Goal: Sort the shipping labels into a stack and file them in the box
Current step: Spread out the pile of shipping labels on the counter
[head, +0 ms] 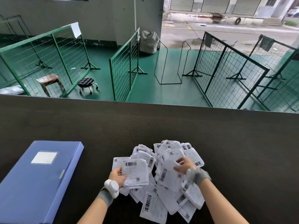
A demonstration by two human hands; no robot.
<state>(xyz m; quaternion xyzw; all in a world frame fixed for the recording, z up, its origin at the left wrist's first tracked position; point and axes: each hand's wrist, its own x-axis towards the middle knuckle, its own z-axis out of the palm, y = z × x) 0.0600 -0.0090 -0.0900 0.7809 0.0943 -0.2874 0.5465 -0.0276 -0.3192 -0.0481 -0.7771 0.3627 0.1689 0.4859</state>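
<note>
Holding a small stack (135, 172) of labels at lower centre of the frame, the left hand (116, 176) curls fingers and thumb round the stack's lower left corner. Stack: white slips, barcode face up, long axis running near-to-far, barcode end pointing toward the far edge of the table (145, 123).

Right hand (183, 164): lower right of centre, fingers bent and pinching one label (170, 166) at the top of the loose pile (169, 188); that slip is curled, so its direction cannot be told.

Pile: white labels strewn at mixed angles on the dark table, from just right of the stack down to the bottom edge of the frame.

Box (38, 180): blue file box, lid closed, flat on the table at lower left, well apart from the pile; long axis near-to-far, tilted slightly rightward at the far end; blank white tag on top.

Both wrists: grey bands with white devices.

Upper half of frame: green mesh fences (124, 68), a black stool (86, 83), a wooden stool (48, 80).
</note>
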